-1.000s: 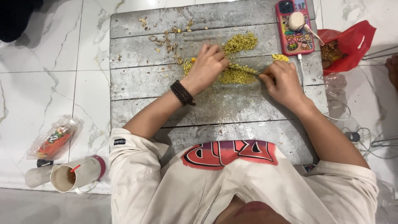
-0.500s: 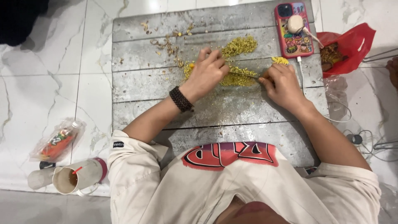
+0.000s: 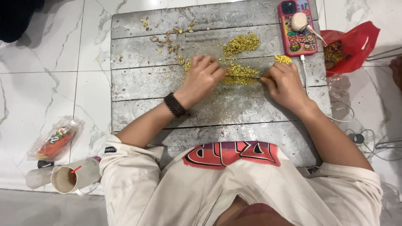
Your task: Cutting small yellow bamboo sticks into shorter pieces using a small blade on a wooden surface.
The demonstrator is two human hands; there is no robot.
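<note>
On the grey board (image 3: 138, 90), much is chopped already: a yellow pile (image 3: 241, 43) beyond the knife (image 3: 245, 77), gripped by the right hand (image 3: 287, 83); left hand (image 3: 202, 77) fingers curled, pressing the unfinished heap (image 3: 239, 73)

Left hand (image 3: 204, 76) on yellow-green chopped bits (image 3: 239, 75); right hand (image 3: 286, 83) gripping thin knife (image 3: 245, 77); grey board (image 3: 138, 92) beneath

Both forearms reach far from the body. The left hand (image 3: 203, 75), a dark braided band on its wrist, lies palm down, fingers curled; the right hand (image 3: 284, 81) is closed, knuckles up
</note>
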